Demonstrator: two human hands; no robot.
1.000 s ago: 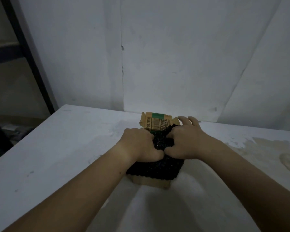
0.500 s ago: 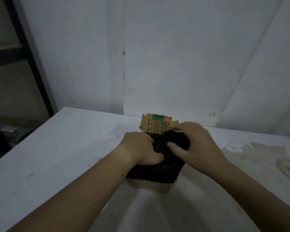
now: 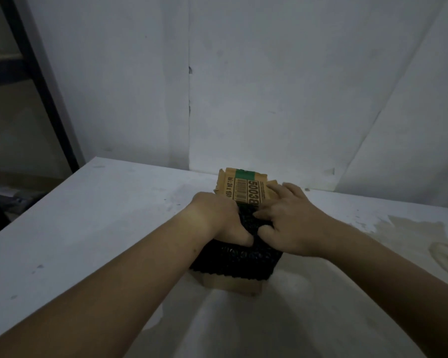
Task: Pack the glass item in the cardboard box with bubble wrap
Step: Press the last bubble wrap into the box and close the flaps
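Observation:
A small brown cardboard box (image 3: 230,285) stands on the white table (image 3: 88,228), its far flap (image 3: 246,188) raised and showing a barcode label with a green stripe. Black bubble wrap (image 3: 238,262) fills the box's top and spills over its near wall. My left hand (image 3: 217,218) is curled into the wrap on the left side. My right hand (image 3: 292,223) presses on the wrap from the right, fingers reaching to the flap. The glass item is hidden under the wrap.
A white wall rises just behind the table. A dark metal shelf frame (image 3: 39,81) stands at the far left beyond the table's edge. Brownish stains (image 3: 429,236) mark the tabletop at the right.
My right hand has shifted back over the wrap, its fingers now spread toward the raised flap. The left hand stays bunched in the wrap. The camera has tilted slightly.

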